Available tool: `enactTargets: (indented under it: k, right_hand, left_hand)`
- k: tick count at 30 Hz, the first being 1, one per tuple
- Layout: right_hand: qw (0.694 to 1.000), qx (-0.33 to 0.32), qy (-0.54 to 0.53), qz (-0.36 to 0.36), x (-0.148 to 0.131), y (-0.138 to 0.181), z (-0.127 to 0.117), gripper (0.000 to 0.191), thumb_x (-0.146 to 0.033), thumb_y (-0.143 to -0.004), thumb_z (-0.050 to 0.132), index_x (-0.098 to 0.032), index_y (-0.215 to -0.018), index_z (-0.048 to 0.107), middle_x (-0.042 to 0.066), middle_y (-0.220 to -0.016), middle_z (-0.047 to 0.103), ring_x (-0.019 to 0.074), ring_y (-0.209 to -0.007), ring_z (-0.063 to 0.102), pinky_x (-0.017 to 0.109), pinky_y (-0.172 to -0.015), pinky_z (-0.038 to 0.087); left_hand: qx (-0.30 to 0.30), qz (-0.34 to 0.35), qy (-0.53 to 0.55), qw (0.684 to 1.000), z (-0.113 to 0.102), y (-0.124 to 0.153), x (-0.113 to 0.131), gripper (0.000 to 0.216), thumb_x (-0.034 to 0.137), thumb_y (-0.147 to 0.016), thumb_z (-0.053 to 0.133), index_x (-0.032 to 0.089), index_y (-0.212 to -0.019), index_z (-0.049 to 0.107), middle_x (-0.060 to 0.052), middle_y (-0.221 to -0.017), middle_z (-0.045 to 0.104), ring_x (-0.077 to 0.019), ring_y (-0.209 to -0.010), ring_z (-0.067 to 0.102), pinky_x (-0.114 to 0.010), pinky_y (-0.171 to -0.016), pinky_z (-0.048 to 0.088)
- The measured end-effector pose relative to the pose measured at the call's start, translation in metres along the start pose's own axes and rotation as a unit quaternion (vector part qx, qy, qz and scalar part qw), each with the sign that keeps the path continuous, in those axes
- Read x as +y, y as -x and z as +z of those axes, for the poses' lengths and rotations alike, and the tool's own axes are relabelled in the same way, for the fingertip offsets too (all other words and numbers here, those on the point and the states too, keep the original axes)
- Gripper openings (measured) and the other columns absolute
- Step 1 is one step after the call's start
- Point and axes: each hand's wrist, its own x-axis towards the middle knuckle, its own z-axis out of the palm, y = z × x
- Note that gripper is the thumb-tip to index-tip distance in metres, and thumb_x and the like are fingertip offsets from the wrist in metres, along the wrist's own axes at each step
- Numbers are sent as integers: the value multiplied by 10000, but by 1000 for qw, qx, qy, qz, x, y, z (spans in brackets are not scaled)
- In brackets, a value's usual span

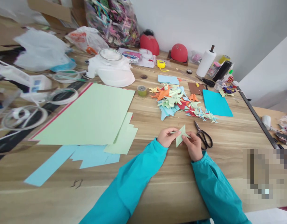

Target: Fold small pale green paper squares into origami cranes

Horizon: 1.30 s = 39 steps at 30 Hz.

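A small piece of folded pale green paper (181, 136), star-like with pointed corners, is held just above the wooden table between both hands. My left hand (167, 137) pinches its left point between thumb and fingers. On the other side my right hand (193, 145) is closed on the right part, thumb on top. Black-handled scissors (205, 137) lie right beside my right hand. Beyond the hands sits a heap of folded paper cranes (171, 99) in green, orange, blue and red.
Large green sheets (92, 115) and blue paper strips (52, 166) lie to the left. A turquoise sheet (218, 102) is at the right, near a white roll (205, 63). Tape rolls, plastic bags and red domes (179, 52) stand along the back.
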Motion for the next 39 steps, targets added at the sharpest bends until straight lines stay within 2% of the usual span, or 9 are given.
enactTargets:
  k: [9,12,14,17,19,23,27,33,39]
  right_hand:
    - [1000,4,26,-9,-4,-1,-4,186,-329,-708,629,-169,-615,651,-20,-489,577,120,-477,517,248,-503,411]
    - [1000,26,15,-5,-1,-2,-5,201,-346,-714,623,-167,-626,646,-25,-456,572,122,-431,517,255,-479,411]
    - [999,49,8,-8,2,-2,-5,210,-346,-729,610,-164,-627,625,-28,-453,571,119,-426,521,250,-477,412]
    - [997,78,-10,-2,5,-4,-6,209,-353,-739,600,-159,-662,594,-26,-476,581,116,-425,526,244,-464,417]
    - [996,86,-31,5,6,-6,-7,197,-354,-731,609,-159,-742,587,-16,-542,614,115,-423,530,244,-449,423]
    - [993,87,-75,-4,5,-6,-6,304,-319,-718,629,-183,-970,526,1,-666,653,127,-462,561,252,-449,445]
    - [991,97,-93,-16,4,-6,-6,538,-285,-728,620,-229,-1207,383,-20,-632,635,140,-463,565,265,-452,454]
    - [995,66,-74,-14,6,-7,-8,179,-287,-721,621,-196,-875,621,-10,-604,622,134,-475,551,282,-490,445]
    - [997,53,-53,-19,6,-6,-9,171,-305,-717,613,-186,-838,641,-22,-536,575,123,-481,516,272,-511,427]
  left_hand:
    - [-48,11,-37,998,-4,0,-1,317,385,-618,654,117,-482,552,27,-471,494,-79,-508,440,-208,-511,370]
    - [-33,-10,3,999,-1,1,-1,351,456,-660,602,110,-603,590,5,-548,547,-102,-533,503,-227,-532,419]
    - [-23,-14,53,998,0,1,-1,400,482,-680,573,114,-834,603,-32,-713,602,-125,-563,554,-252,-529,457]
    - [-11,56,68,996,1,4,-2,511,419,-704,578,169,-1138,472,-88,-996,554,-119,-621,578,-249,-526,484]
    - [-12,136,4,991,1,7,-4,528,347,-716,586,196,-1197,428,-106,-1096,492,-99,-659,566,-234,-566,492]
    - [-56,258,-180,947,2,12,-6,534,240,-653,644,205,-1166,498,-119,-1163,440,-182,-881,550,-284,-689,512]
    - [-67,297,-235,923,4,13,-9,340,163,-684,599,184,-1023,600,-121,-1094,498,-221,-981,534,-311,-718,520]
    - [-42,308,-238,920,1,8,-11,215,157,-717,578,148,-920,648,-132,-1048,588,-210,-957,583,-327,-786,514]
    - [-48,288,-221,931,-3,3,-12,252,178,-725,581,157,-966,656,-133,-1073,610,-210,-973,592,-342,-837,497]
